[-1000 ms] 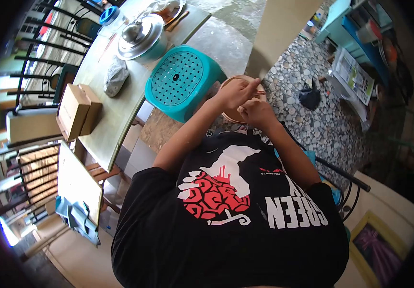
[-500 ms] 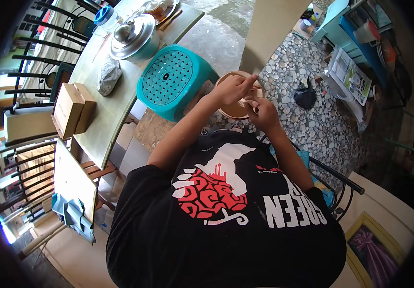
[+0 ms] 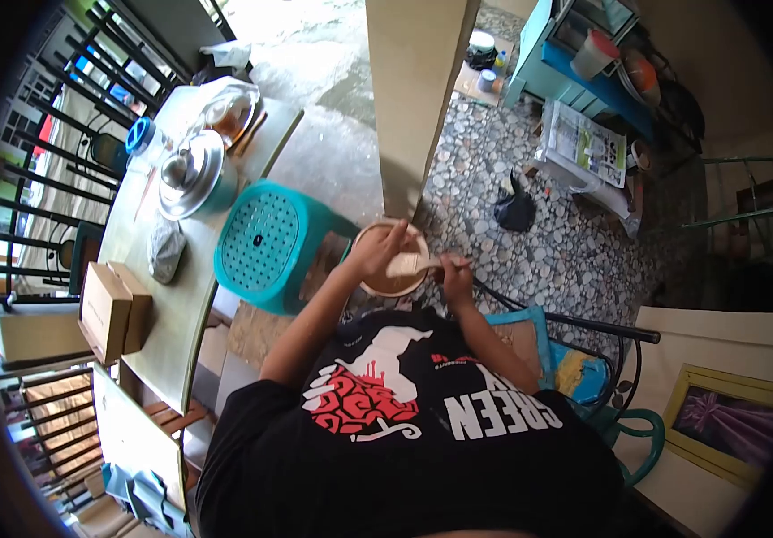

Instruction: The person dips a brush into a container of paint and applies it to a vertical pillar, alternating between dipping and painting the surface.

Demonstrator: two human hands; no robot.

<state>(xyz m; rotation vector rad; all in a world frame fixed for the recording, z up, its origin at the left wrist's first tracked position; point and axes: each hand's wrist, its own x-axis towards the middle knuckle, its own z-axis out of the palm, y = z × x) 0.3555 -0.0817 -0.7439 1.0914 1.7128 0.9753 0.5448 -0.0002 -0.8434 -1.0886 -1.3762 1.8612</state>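
A round tan bowl (image 3: 389,291) with a pale rim sits in front of my body, brown inside. My right hand (image 3: 454,280) is closed around the handle of a pale, flat spatula (image 3: 411,264), whose wide blade lies over the bowl. Over the bowl's left side is my left hand (image 3: 375,253), its index finger stretched out and its other fingers near the blade's edge; some of those fingers are partly hidden. Just left of the bowl stands a teal plastic stool (image 3: 265,242) with a perforated seat.
On the table (image 3: 167,345) at left are a cardboard box (image 3: 110,309), a grey bundle (image 3: 167,251), a lidded pot (image 3: 194,175) and a blue-lidded jar (image 3: 142,139). A pillar (image 3: 413,108) rises beyond the bowl. On the pebbled floor lies a black plastic bag (image 3: 515,211).
My view has shifted, so the scene sits lower and further left. The spatula's blade now shows clearly between my hands, and my right hand sits further from my left.
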